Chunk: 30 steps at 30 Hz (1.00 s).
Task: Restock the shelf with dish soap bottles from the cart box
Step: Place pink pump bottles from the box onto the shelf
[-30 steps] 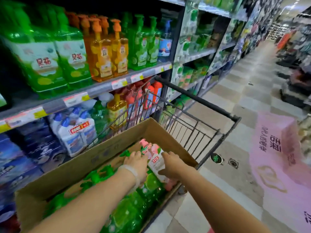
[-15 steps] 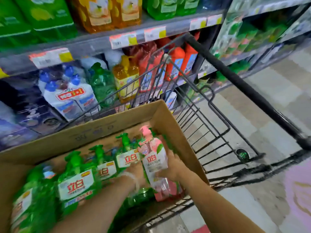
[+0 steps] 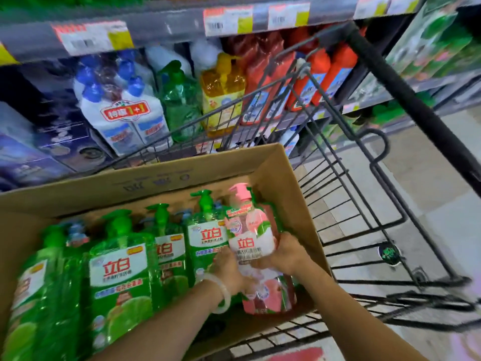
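Both hands, left hand (image 3: pixel 229 272) and right hand (image 3: pixel 287 252), grasp the upright pink dish soap bottle (image 3: pixel 251 230) at the cardboard box's (image 3: pixel 156 178) right end; pump points shelfward.

A matt brown cardboard box (image 3: pixel 166 178) fills the lower left of the frame. Inside it, green dish soap bottles (image 3: pixel 117 269) are translucent glossy plastic with smooth printed labels. At lower centre, a pink bottle (image 3: pixel 251 230) has the same shiny plastic and an opaque pink pump. The cart (image 3: pixel 346 188) at right is dark painted metal wire, its handle seemingly matt plastic, though blurred. A smooth, pale, glassy bangle (image 3: pixel 221 293) circles one wrist. The shelf edge (image 3: pixel 161 27) along the top looks dull grey metal with paper price tags.
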Motion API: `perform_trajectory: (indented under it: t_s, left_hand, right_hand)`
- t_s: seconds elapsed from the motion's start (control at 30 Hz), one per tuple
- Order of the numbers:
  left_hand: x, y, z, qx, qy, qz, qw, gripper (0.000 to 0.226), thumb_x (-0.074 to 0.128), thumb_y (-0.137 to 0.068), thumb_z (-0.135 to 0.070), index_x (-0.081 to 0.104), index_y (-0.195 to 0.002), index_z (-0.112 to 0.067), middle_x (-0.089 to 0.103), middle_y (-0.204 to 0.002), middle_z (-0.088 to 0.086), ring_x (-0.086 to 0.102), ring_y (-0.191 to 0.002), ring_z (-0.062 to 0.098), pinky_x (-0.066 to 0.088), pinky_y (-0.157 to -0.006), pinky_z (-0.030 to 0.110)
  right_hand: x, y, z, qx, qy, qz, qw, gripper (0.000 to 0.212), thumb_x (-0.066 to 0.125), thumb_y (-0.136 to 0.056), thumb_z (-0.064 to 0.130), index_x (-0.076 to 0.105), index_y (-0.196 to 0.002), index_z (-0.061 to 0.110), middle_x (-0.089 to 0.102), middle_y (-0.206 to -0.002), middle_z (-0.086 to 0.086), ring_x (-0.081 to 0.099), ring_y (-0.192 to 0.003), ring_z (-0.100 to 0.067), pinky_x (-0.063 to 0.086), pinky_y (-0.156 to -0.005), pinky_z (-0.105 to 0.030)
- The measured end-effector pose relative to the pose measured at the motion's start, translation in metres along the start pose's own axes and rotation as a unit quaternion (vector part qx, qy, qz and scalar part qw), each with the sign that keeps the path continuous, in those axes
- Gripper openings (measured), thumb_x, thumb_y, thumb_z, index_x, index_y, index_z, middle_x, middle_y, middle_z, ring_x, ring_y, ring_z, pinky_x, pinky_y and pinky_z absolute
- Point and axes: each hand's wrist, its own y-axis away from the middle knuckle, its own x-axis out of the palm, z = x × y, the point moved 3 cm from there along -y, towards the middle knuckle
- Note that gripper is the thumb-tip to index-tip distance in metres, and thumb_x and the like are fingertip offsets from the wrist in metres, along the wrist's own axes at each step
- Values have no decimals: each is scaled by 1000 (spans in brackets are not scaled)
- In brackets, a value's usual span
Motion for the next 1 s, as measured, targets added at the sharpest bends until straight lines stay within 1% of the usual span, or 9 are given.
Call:
perform_trajectory:
  t_s: [0.1, 0.23, 0.4, 0.5, 0.63, 0.77, 0.87, 0.93, 1.0]
  left_hand:
    - [-7, 12, -5, 26, 106, -15, 994, 71, 86, -60, -8, 41, -115, -16, 60, -116, -2, 56, -113, 19, 50, -98, 38]
    - [-41, 32, -13, 49, 204, -5, 978, 83, 83, -63, 0, 23, -118, -20, 61, -112, -1, 59, -111, 20, 51, -95, 35]
    - [-123, 81, -21, 144, 203, -4, 968, 82, 86, -56, 2, 40, -122, -14, 66, -114, 3, 64, -107, 18, 54, -92, 41]
    - [-183, 131, -9, 214, 210, -67, 952, 69, 85, -55, 8, 50, -107, -21, 73, -100, -4, 68, -96, 10, 58, -83, 35]
    - [-269, 215, 31, 255, 215, -166, 928, 69, 87, -54, 7, 51, -107, -16, 71, -104, -2, 68, -97, 9, 58, -83, 31]
    - [-350, 303, 88, 277, 214, -253, 902, 77, 83, -54, 14, 46, -117, -10, 68, -111, 9, 68, -98, 14, 58, -81, 33]
    - [-401, 370, 141, 266, 212, -329, 881, 84, 85, -54, 9, 41, -125, -4, 65, -117, 11, 64, -106, 24, 54, -90, 44]
    - [-429, 414, 175, 250, 198, -392, 863, 86, 88, -54, 1, 39, -124, -9, 63, -117, 6, 63, -106, 20, 53, -90, 43]
    - [-452, 452, 206, 255, 200, -426, 844, 84, 86, -56, 6, 39, -123, -10, 63, -116, 6, 64, -102, 16, 56, -85, 39]
  right_hand:
    - [-7, 19, 8, -30, -59, -15, 998, 77, 90, -50, 33, 54, -116, 18, 65, -111, 0, 62, -104, -18, 53, -92, -41]
    - [-17, 53, 40, -80, -147, -7, 986, 64, 89, -55, 16, 59, -112, 12, 70, -108, -4, 68, -97, -16, 56, -87, -41]
    - [-9, 104, 116, -155, -173, -36, 972, 59, 89, -55, 11, 50, -99, 21, 67, -101, 1, 67, -91, -14, 58, -76, -34]
    - [13, 140, 174, -221, -182, -25, 958, 59, 89, -54, 7, 54, -100, 16, 70, -95, 1, 70, -80, -8, 57, -63, -24]
    - [64, 199, 264, -328, -158, 5, 931, 52, 89, -55, 6, 63, -98, 15, 74, -95, 0, 71, -81, -9, 56, -64, -19]
    - [137, 258, 350, -408, -151, 34, 900, 51, 87, -56, 1, 60, -95, 18, 73, -87, 11, 68, -71, 4, 51, -58, -10]
    - [199, 301, 409, -460, -133, 50, 877, 60, 89, -54, 7, 57, -104, 15, 69, -91, 11, 64, -77, 3, 51, -61, -11]
    - [241, 331, 443, -495, -119, 59, 859, 65, 90, -52, 11, 57, -108, 14, 68, -97, 7, 64, -84, -2, 53, -69, -18]
    - [280, 359, 473, -517, -115, 85, 844, 69, 89, -53, 7, 56, -114, 9, 69, -105, -2, 67, -92, -13, 56, -80, -30]
